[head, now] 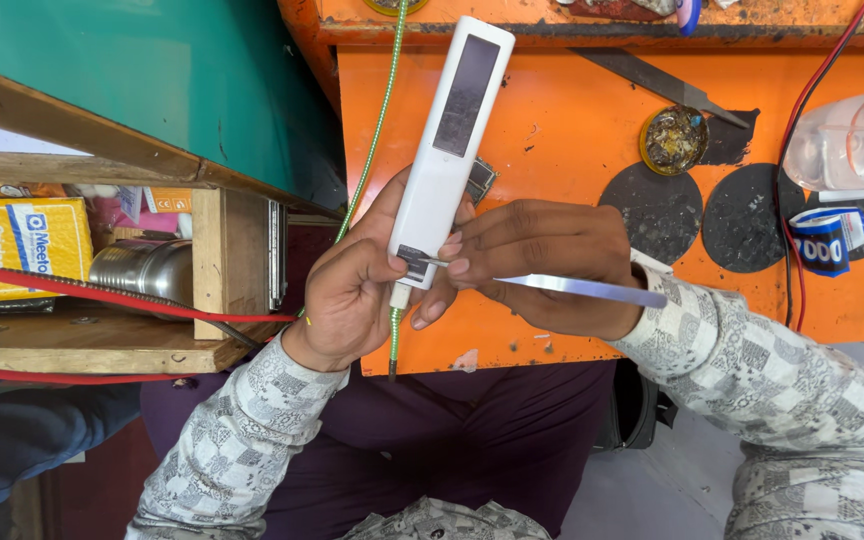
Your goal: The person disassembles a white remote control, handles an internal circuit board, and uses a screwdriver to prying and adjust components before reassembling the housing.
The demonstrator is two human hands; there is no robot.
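Patterned grey-and-white sleeves reach up from the bottom of the head view, over dark purple trousers. At the end of one, the left hand is closed around the lower end of a long white plastic remote control with a dark screen, thumb pressed on its face. The remote stands almost upright, tilted slightly right, over the front edge of the orange workbench. At the other sleeve's end, the right hand pinches a thin flat silver metal blade between fingers and thumb; the blade's tip touches a small dark patch near the remote's bottom, while its long end lies across the hand toward the right wrist. A green braided cable runs down behind the remote and shows again below the left hand. On the bench, to the right and well apart from the hands, sit a round brass tin of scraps, two dark round pads, a clear plastic bottle and a red wire. A wooden shelf with a yellow carton stands to the left.
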